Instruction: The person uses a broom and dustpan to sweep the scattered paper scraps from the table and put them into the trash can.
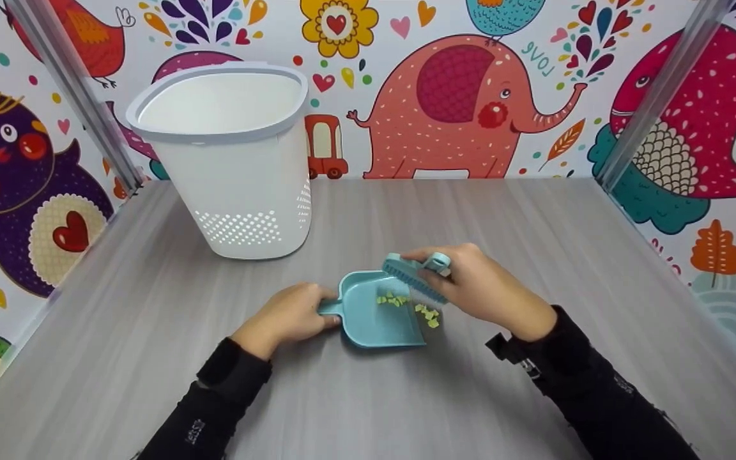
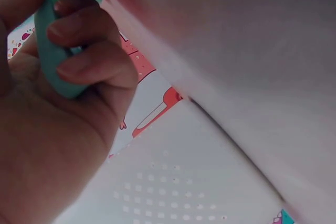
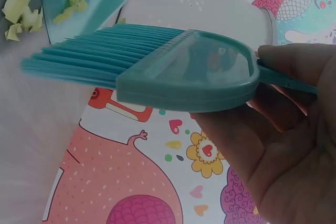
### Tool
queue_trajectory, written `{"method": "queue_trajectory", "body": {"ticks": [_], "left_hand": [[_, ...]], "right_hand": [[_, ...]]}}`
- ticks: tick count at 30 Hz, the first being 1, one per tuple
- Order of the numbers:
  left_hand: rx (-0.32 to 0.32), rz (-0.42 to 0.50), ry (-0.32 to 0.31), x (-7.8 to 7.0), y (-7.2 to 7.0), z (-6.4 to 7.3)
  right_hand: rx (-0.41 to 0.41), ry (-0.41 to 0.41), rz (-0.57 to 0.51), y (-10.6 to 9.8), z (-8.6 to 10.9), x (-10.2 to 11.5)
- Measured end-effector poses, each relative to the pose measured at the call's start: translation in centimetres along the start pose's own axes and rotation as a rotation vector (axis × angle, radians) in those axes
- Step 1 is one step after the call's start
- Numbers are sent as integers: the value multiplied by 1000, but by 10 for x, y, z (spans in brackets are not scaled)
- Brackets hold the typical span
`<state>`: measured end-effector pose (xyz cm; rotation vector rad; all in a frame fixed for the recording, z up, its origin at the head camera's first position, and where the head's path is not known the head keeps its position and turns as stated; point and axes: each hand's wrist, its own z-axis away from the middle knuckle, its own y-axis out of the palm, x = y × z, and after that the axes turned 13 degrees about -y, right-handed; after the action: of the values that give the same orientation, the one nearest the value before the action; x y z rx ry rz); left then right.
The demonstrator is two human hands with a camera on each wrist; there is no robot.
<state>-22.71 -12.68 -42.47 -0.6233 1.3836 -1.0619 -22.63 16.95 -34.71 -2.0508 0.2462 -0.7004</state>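
Note:
My left hand grips the short handle of a teal dustpan, which lies on the table with its wide edge facing right. Small yellow-green scraps lie inside the pan. More scraps sit on the table just outside its front edge. In my right hand is a teal hand brush, held by its handle, with the bristles pointing toward the pan. From the right wrist view the bristle tips hang close to the scraps.
A tall white wastebasket with a grey rim stands at the back left, its lower side pierced by small holes. Cartoon-printed panels enclose the grey wood-look table at the back and sides, with metal posts at the corners.

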Motion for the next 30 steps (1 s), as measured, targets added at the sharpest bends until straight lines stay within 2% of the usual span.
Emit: {"method": "queue_trajectory", "body": {"ticks": [4,11,17,23,30], "left_hand": [[1,8,3,-1,-1,1],[-5,12,1,-2,-1,1],[-5,8,6,-2,-1,1],[5,10,14,-1,-1,0],[4,8,4,0,-1,1]], "right_hand": [[0,36,14,-6,2,-4],[78,78,72,-11,4,-11],[141,118,69,-7,6,-10],[138,100,40,-1,4,-5],[110,29,14,5,2,-2]]}}
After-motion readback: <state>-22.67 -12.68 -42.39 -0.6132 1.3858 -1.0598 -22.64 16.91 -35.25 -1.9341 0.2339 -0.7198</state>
